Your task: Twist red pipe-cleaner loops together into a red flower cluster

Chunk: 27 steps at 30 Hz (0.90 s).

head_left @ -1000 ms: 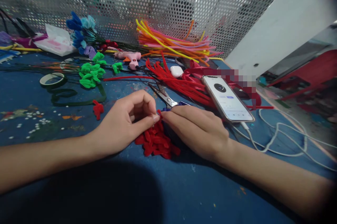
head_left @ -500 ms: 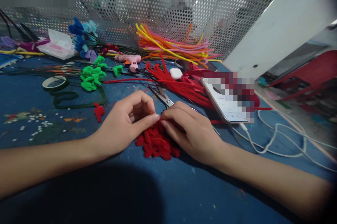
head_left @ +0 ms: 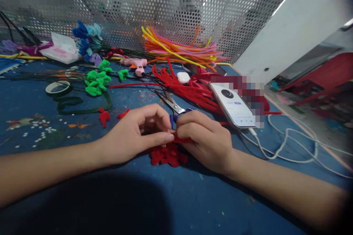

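Note:
My left hand [head_left: 142, 132] and my right hand [head_left: 205, 139] meet fingertip to fingertip in the middle, both closed in a pinch. Between them a red pipe cleaner piece [head_left: 182, 139] shows, mostly covered by my fingers. Right below lies a pile of bent red pipe cleaner pieces [head_left: 168, 156] on the blue table [head_left: 209, 198]. Two more red shapes rest beyond my left wrist, one a twisted red piece [head_left: 104, 118] and the other partly hidden behind my hand. Just behind my hands lie scissors [head_left: 175, 107] with blue handles, their blades apart.
Red pipe cleaners [head_left: 187, 93] and a charging phone [head_left: 233, 104] lie to the right, with a looping white cable [head_left: 286, 143]. Behind are a pink glue gun [head_left: 138, 64], green fuzzy leaves [head_left: 96, 80] and coloured pipe cleaners [head_left: 179, 49]. White beads [head_left: 41, 130] and tape [head_left: 57, 88] lie left.
Both hands have shifted slightly right, and my right fingers have curled in more. A red piece now shows between them. Another red shape and more of the scissors have come into sight.

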{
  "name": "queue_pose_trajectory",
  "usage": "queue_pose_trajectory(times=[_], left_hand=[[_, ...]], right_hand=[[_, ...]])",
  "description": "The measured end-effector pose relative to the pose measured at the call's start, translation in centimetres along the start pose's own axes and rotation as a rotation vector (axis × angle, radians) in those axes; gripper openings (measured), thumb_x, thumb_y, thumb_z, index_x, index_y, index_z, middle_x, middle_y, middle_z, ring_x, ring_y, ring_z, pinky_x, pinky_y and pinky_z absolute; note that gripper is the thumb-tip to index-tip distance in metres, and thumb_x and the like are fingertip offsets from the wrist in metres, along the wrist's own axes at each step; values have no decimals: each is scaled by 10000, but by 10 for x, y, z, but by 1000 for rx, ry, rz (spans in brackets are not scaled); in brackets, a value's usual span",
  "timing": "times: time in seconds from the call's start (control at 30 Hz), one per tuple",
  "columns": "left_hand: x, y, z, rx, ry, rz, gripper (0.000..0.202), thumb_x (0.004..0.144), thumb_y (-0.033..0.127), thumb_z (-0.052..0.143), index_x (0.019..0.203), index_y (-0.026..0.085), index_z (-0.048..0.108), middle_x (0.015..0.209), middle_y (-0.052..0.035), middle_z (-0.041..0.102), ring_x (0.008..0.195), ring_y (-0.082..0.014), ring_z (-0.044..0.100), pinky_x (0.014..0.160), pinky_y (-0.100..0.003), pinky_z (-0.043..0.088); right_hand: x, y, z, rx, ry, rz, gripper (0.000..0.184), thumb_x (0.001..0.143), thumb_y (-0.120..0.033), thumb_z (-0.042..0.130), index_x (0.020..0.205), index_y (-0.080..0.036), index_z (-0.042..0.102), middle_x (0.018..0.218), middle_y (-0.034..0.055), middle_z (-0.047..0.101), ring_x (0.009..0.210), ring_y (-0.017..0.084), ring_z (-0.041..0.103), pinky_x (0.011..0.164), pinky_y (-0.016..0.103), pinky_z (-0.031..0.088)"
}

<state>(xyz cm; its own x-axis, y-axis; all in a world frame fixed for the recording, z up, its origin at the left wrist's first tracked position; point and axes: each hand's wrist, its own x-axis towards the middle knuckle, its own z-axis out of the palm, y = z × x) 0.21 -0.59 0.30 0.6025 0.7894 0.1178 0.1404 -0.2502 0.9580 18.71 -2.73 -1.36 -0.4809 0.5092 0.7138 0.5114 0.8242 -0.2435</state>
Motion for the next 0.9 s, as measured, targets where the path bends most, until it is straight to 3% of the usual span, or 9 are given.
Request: queue_pose_trajectory(times=[0.17,0.37,0.9], left_hand=[[0,1,0,-11,87,8,140,728,251,641,730,170,526,636,31,586,564,-81,564,526,-174,455],[2,3,1,84,165,41,95,742,253,621,751,165,588,702,5,627,613,-94,576,564,-180,475],[7,4,-1,57,6,-73,170,753,275,587,642,147,607,616,20,579,574,-88,518,548,-183,432]], right_hand=[[0,4,2,86,43,-16,51,828,-143,540,825,-193,549,740,5,581,676,93,548,609,208,463],[1,4,3,105,70,-1,115,828,-95,506,829,-193,565,726,2,580,659,90,552,606,212,473],[-3,5,1,66,56,-44,189,788,-64,532,896,-212,578,764,1,598,669,96,559,612,214,475]])
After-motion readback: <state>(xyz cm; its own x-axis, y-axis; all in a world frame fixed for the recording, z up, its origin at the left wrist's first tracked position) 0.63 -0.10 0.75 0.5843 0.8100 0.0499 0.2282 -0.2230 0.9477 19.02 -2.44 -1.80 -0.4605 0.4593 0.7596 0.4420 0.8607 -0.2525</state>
